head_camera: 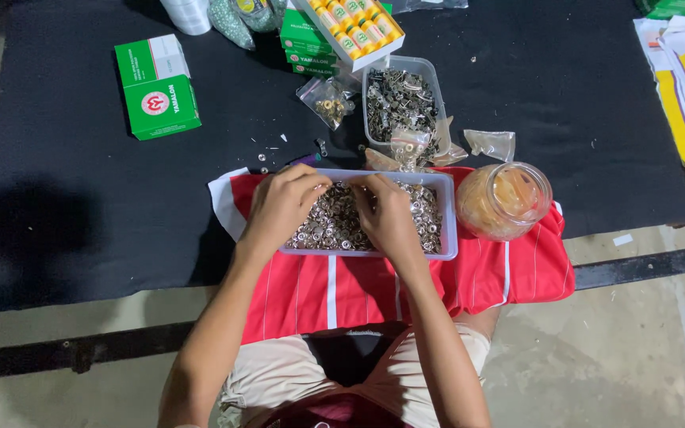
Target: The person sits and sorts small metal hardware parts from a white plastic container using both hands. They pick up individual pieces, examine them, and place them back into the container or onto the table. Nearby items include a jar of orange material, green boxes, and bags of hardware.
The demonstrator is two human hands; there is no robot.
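Hands meet over a shallow clear tray (447,238) heaped with small silver metal rings (323,226), set on a red striped shirt (485,277) at the desk edge. Left hand (283,202) has its fingers curled down into the rings at the tray's far left corner; right hand (386,212) rests beside it, fingers bent among them. Whether either pinches a ring, I cannot tell. Right of the fingers stands a glass jar (505,200).

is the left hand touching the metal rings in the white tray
Touching. The head view shows the left hand resting with its fingers down in the metal rings that fill the white tray.
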